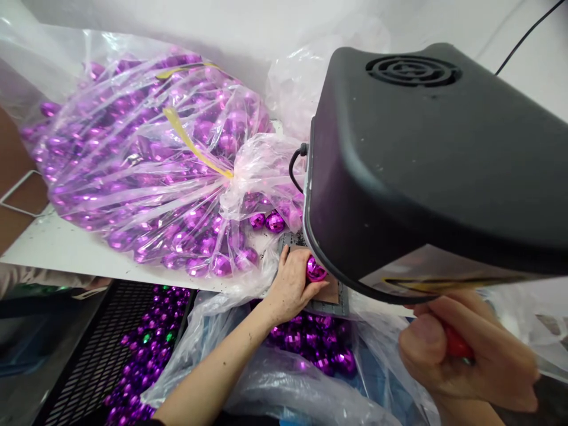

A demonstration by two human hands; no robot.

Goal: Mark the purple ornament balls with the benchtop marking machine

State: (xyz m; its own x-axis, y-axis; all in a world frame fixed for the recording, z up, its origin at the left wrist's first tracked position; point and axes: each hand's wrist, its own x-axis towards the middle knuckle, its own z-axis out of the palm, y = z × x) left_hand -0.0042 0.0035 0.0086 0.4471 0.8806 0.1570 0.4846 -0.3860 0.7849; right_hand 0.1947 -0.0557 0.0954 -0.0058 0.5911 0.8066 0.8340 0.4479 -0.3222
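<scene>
My left hand (290,281) is closed around a shiny purple faceted ball ornament (316,269). It holds the ball over a brown pad (328,293) on a dark grey plate, beside a large black machine housing (435,154). My right hand (465,349) is wrapped around a red handle (457,343) below the housing's right side. Whether that handle joins the machine is hidden. Below my left hand, several more purple ball ornaments (319,343) lie in an open clear plastic bag (284,378) in front of me.
A large tied plastic bag (146,160) of purple balls fills the left of the white table (89,248). Loose purple balls (275,222) lie by its neck. At lower left, a black crate (93,343) holds small purple and green balls. A black cable (528,35) hangs at upper right.
</scene>
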